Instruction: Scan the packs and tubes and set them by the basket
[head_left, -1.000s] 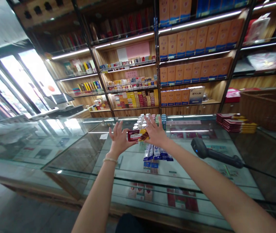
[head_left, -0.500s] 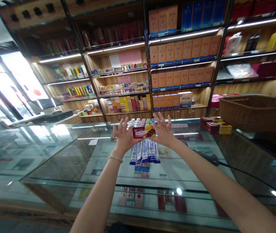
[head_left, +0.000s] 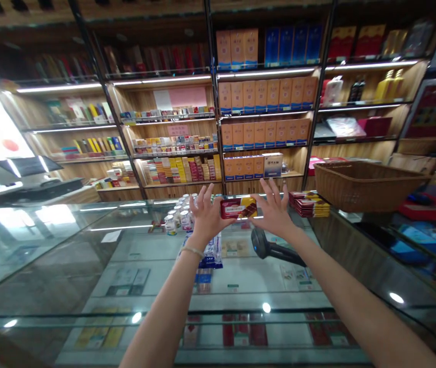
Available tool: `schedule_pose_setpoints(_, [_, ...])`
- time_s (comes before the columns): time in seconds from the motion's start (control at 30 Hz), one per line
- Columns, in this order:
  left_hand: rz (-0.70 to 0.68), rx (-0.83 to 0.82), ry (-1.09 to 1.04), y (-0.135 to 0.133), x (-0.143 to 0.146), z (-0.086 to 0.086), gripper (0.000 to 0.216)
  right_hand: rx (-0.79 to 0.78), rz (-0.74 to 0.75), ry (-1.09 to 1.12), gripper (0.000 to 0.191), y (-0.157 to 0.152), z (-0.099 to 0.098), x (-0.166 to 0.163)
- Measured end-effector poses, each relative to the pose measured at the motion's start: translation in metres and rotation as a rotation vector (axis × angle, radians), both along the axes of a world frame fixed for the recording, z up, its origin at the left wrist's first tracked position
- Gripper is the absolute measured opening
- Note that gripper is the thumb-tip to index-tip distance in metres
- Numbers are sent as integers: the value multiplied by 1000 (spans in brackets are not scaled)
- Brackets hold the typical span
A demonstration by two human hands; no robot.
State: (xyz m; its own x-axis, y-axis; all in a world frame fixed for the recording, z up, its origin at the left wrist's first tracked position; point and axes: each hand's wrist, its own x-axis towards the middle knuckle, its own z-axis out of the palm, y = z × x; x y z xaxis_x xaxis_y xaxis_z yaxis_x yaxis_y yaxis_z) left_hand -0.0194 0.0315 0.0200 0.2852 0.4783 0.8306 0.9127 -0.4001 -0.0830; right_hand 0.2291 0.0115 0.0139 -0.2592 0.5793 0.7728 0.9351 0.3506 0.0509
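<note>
Both my hands hold a small red and brown packet [head_left: 238, 208] up in front of me, above a glass counter [head_left: 134, 255]. My left hand [head_left: 207, 214] presses its left end and my right hand [head_left: 273, 210] presses its right end. On both hands the other fingers are spread upward. A beaded bracelet [head_left: 191, 250] sits on my left wrist. Blue and white packets [head_left: 212, 250] lie on the glass just below my left hand.
A black barcode scanner [head_left: 269, 247] lies on the counter under my right forearm. Small white jars [head_left: 175, 217] stand behind my left hand. A stack of red packets [head_left: 310, 203] and a wicker basket [head_left: 363, 186] sit at right. Stocked shelves [head_left: 241, 133] line the back wall.
My head has turned right and tilted up, so the counter slid left in view. Both hands lifted the packet a little higher and kept their hold on it.
</note>
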Motion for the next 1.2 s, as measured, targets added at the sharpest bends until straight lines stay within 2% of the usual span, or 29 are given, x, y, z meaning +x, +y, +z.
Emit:
schedule_pose_setpoints(0.17, [-40, -32, -30, 11, 32, -5, 72, 17, -38, 31, 63, 5, -10, 29])
schedule_pose_setpoints(0.3, [-60, -36, -39, 15, 45, -10, 68, 11, -54, 68, 64, 7, -18, 39])
schedule_pose_setpoints(0.5, [-43, -21, -13, 11, 49, -19, 70, 45, -12, 40, 62, 3, -22, 42])
schedule_pose_setpoints(0.67, [-36, 50, 40, 2, 50, -17, 74, 113, -8, 3, 59, -8, -18, 41])
schedule_pose_setpoints(0.9, [-86, 32, 115, -13, 55, -15, 74, 147, 19, -82, 56, -20, -15, 33])
schedule_pose_setpoints(1.07, [-109, 30, 126, -16, 63, -17, 67, 200, 27, -115, 53, -23, -15, 28])
schedule_pose_setpoints(1.2, [-121, 40, 115, -15, 64, -18, 59, 169, 41, -128, 56, -25, -15, 28])
